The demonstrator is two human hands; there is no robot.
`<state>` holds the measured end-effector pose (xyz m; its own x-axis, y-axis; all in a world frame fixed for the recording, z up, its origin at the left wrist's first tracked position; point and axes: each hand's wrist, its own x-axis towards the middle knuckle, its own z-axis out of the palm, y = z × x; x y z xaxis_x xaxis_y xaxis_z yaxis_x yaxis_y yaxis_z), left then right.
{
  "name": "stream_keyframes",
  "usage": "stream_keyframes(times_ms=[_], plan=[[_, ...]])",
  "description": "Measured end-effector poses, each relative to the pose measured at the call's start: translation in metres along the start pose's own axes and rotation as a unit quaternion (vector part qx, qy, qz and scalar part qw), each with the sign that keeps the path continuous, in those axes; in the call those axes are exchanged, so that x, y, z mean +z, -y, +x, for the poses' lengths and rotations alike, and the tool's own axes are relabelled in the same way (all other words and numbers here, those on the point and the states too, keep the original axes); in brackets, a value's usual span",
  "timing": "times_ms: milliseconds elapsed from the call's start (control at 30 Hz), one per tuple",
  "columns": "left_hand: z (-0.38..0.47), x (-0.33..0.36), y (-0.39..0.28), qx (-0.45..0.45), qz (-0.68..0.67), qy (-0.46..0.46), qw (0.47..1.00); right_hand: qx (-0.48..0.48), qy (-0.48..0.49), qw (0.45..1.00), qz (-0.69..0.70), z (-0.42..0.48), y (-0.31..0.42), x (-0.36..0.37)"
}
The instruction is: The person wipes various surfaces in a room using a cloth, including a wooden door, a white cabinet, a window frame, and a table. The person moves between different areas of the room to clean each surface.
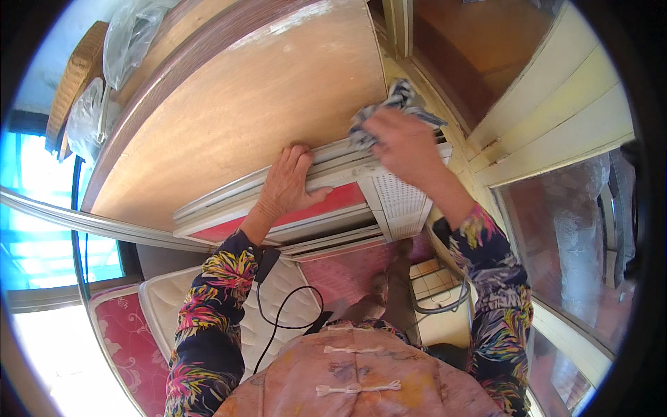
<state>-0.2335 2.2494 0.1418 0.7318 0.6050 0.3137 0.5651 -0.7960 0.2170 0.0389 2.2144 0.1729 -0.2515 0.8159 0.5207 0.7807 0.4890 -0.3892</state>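
In front of me is a long white appliance (399,203), which looks like a wall air conditioner unit, with a red front strip (341,197) and a perforated panel at its right end. My left hand (288,180) grips its upper edge, fingers over the top and thumb down by the red strip. A bunched black-and-white cloth (365,112) is in my right hand (404,143), against the top right end of the unit. Motion blurs that hand, and it hides part of the cloth.
A large wooden panel (250,120) rises behind the unit. Glazed door frames (552,161) stand close on the right. Below lie a white quilted mattress (208,292), a red patterned mattress (130,344) and a looping black cable (276,323). Clear plastic bags (130,41) hang at upper left.
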Motion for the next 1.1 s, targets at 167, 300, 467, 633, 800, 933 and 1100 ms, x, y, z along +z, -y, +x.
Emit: stream_keyframes(times_ms=[167, 300, 467, 633, 800, 933, 1100], plan=[[0.006, 0.000, -0.009, 0.016, 0.014, 0.010, 1.000, -0.025, 0.176, 0.982, -0.067, -0.018, -0.023, 0.012], [0.004, -0.001, -0.008, 0.006, 0.007, 0.023, 1.000, 0.150, 0.264, 0.930, -0.209, -0.035, -0.081, -0.066], [-0.001, -0.002, -0.004, -0.010, -0.007, 0.017, 1.000, 0.111, 0.125, 0.983, -0.082, -0.018, -0.045, -0.061], [-0.003, -0.004, 0.000, 0.034, -0.076, -0.035, 0.996, 0.043, 0.169, 0.979, -0.106, -0.002, 0.028, 0.033], [-0.070, -0.019, 0.011, -0.043, -0.093, -0.163, 0.981, 0.218, 0.107, 0.954, -0.175, -0.019, -0.016, 0.018], [-0.161, -0.033, 0.012, -0.170, -0.088, -0.236, 0.953, 0.075, 0.121, 0.981, -0.133, -0.017, 0.018, 0.077], [-0.249, -0.033, -0.007, -0.257, -0.101, -0.221, 0.936, 0.023, 0.222, 0.974, 0.027, 0.051, 0.159, 0.204]])
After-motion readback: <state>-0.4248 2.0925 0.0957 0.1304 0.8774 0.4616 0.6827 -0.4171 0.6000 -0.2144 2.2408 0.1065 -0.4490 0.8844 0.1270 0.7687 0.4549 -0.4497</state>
